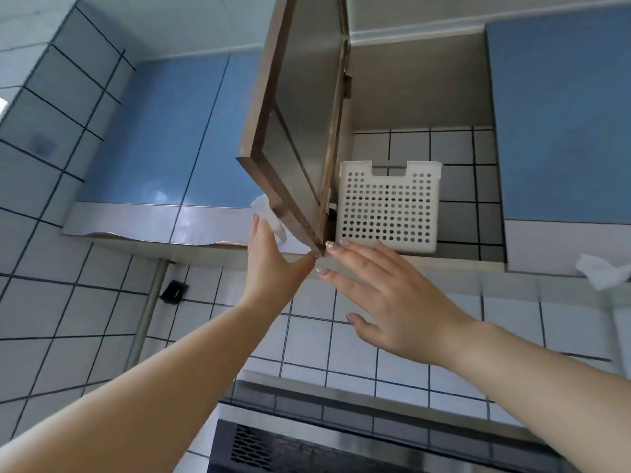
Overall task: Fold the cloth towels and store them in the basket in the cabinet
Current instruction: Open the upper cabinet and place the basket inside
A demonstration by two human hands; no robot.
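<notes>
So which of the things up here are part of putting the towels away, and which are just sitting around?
Part of the job:
- white perforated basket inside the cabinet
- open cabinet door
- left hand, at the door's lower edge
- right hand, open, reaching toward the basket

Just there:
- crumpled white tissue under the right-hand cabinet
- black wall outlet
- range hood below

Basket (387, 206) inside cabinet (416, 80), left

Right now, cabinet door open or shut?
Open. The cabinet door is swung outward, edge toward the camera, exposing the white basket inside. The left hand touches its lower corner.
</notes>
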